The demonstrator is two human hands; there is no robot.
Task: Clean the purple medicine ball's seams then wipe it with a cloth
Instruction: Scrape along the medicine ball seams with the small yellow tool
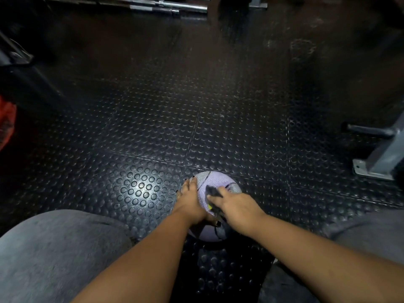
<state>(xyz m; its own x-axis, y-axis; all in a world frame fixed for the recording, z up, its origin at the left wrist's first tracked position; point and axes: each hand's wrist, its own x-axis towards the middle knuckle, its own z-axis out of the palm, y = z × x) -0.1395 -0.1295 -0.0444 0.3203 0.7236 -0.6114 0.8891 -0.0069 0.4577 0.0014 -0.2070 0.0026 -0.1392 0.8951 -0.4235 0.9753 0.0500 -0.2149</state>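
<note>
The purple medicine ball [215,181] with dark seams rests on the black studded floor between my knees. My left hand [189,201] lies against its left side, fingers stretched over the curve, steadying it. My right hand [235,205] sits on top of the ball and grips a dark cloth [213,191], which it presses onto the surface. A small yellow-green bit [210,207] shows under the cloth; what it belongs to is unclear. The lower part of the ball is hidden behind my wrists.
My grey-clad knees [54,248] frame the ball. A grey metal machine base [378,165] stands bolted at the right. Chrome barbells [170,6] lie at the far top. A red object [6,121] sits at the left edge.
</note>
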